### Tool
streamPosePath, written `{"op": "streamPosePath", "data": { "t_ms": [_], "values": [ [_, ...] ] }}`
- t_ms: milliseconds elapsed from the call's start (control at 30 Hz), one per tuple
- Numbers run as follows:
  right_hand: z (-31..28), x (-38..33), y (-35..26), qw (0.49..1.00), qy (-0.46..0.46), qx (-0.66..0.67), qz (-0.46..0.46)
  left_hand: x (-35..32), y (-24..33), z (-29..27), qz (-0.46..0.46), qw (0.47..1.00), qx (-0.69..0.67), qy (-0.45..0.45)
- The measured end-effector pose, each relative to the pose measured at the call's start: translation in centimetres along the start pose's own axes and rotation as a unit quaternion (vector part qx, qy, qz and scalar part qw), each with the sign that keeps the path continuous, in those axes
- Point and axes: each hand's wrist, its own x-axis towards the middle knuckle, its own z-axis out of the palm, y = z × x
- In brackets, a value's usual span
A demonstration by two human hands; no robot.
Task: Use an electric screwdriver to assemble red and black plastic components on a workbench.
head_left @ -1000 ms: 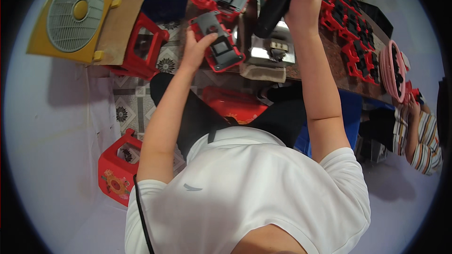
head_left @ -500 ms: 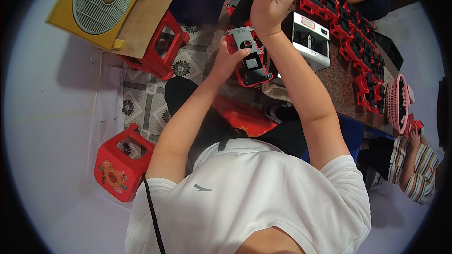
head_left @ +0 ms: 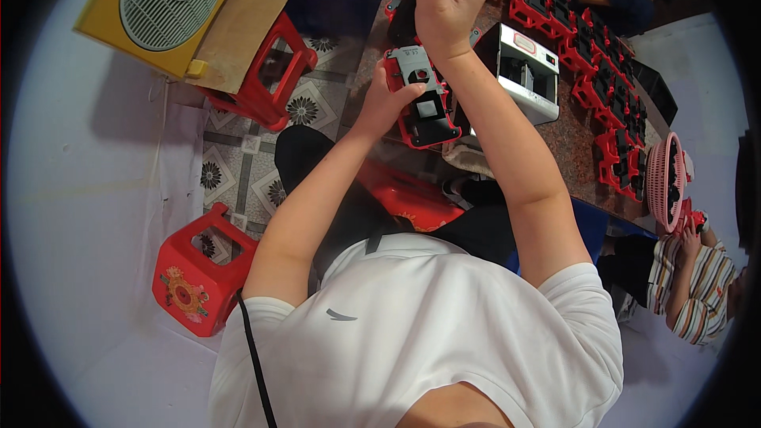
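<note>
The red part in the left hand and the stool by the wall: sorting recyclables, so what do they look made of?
Red part: apparently moulded plastic, slightly glossy, with a grey insert. Red stool: likely plastic too, with a uniform colour, rounded moulded legs and a printed decoration.

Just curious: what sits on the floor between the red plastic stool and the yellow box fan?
In the head view, patterned floor tiles lie between the red plastic stool and the yellow box fan, plus a second red stool.

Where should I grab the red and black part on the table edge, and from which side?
Probably grip the red and black part across its long red side edges, coming from its near left, where the left hand already steadies it. It lies flat, face up; the right hand holds a black tool above its far end.
</note>
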Motion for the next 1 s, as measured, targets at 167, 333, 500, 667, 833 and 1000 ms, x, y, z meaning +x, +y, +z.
{"op": "streamPosePath", "data": {
  "t_ms": [167,333,500,667,833,1000],
  "values": [
    [0.4,-0.6,0.5,0.997,-0.044,-0.054,-0.026,-0.4,0.8,0.2,0.018,0.999,0.046,0.022],
    [0.2,-0.4,0.4,0.986,-0.017,-0.126,-0.104,-0.2,0.7,0.4,0.031,0.997,0.063,0.027],
    [-1.9,0.5,-0.8,1.0,0.018,0.012,-0.018,0.7,-0.8,0.4,0.054,0.998,0.017,0.022],
    [-7.0,0.3,-6.3,0.993,0.105,0.009,-0.052,1.7,-0.8,-0.8,0.015,0.982,0.184,0.026],
    [-11.5,-4.9,-11.5,0.992,0.114,-0.056,-0.02,7.5,2.5,-1.2,0.106,0.958,0.232,0.133],
    [-13.8,-8.2,-13.8,0.992,0.122,-0.028,-0.021,14.9,5.3,-1.0,-0.055,0.933,0.35,0.06]
  ]
}}
